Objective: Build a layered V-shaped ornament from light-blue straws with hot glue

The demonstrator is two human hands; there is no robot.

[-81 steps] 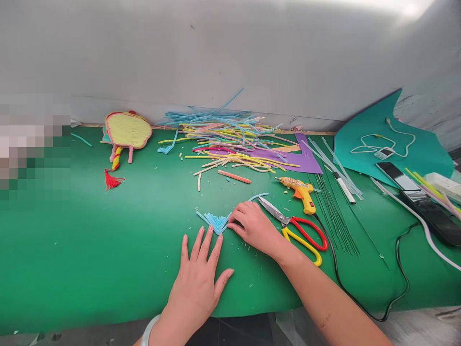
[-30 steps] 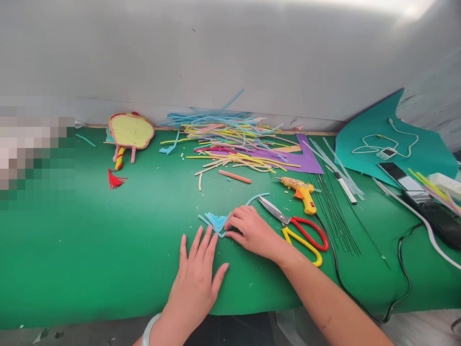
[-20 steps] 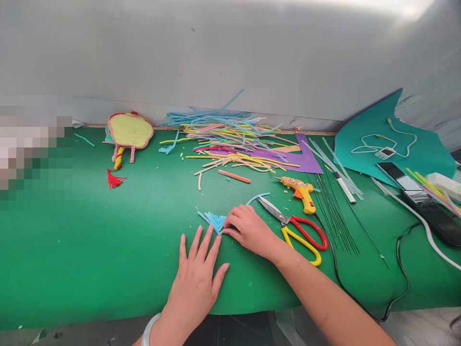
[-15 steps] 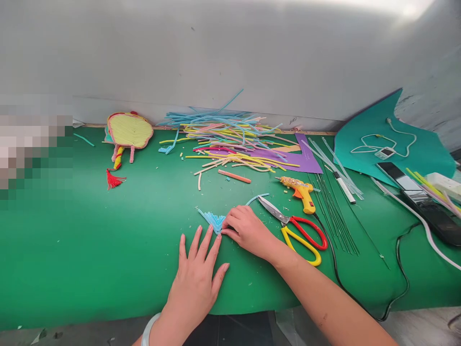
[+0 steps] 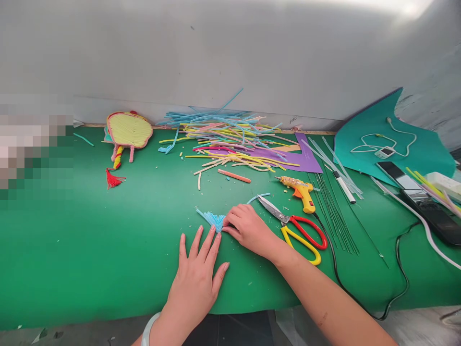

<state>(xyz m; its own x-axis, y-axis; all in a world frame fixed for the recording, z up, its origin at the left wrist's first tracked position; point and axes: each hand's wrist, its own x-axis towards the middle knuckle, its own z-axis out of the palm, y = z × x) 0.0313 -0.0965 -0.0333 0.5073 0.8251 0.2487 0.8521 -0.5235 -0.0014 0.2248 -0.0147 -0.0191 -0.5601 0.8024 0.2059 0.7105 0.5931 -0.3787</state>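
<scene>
A small fan-shaped piece of light blue pipe cleaners (image 5: 212,219), bent in nested V shapes, lies flat on the green table mat (image 5: 108,250). My left hand (image 5: 196,283) rests palm down with its fingers spread, the middle fingertips at the lower edge of the piece. At the right side of the piece, the thumb and fingers of my right hand (image 5: 250,230) pinch a blue pipe cleaner, whose loose end (image 5: 257,196) sticks out behind the knuckles. That hand hides part of the strip. Scissors (image 5: 283,218) with red and yellow handles lie just right of it, blades near the loose end.
Right of the scissors are a yellow glue gun (image 5: 306,196), its black cord (image 5: 334,269) and thin green wires (image 5: 334,216). Piled pipe cleaners (image 5: 223,129) lie along the wall. A yellow fan-shaped craft (image 5: 129,130) with red tassel sits back left; a phone (image 5: 391,174) lies far right.
Almost nothing differs. The blue piece and the fingertips of my right hand have shifted very slightly; my left hand stays in place.
</scene>
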